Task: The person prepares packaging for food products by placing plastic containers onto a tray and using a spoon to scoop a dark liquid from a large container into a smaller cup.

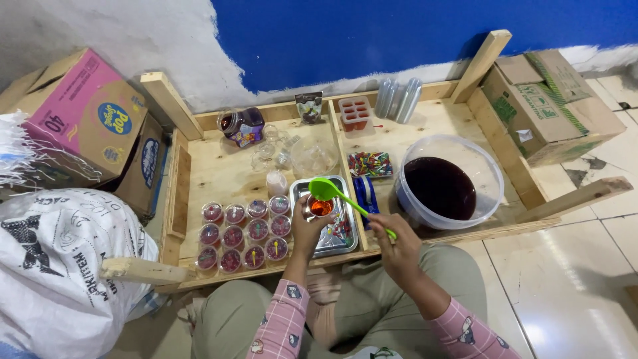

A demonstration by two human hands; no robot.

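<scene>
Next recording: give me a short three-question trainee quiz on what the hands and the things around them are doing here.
1. True or false: the right hand holds the green ladle by its handle.
2. What does the left hand hold? A) a small cup with red contents B) a roll of tape C) a cardboard box
3. Where does the big clear tub of dark liquid stand relative to the metal tray?

Key
1. True; the ladle's bowl sits just above the small cup.
2. A; the cup is held over the metal tray.
3. To the tray's right, in the right section of the wooden tray table; the filled cups stand in rows to the tray's left.
</scene>
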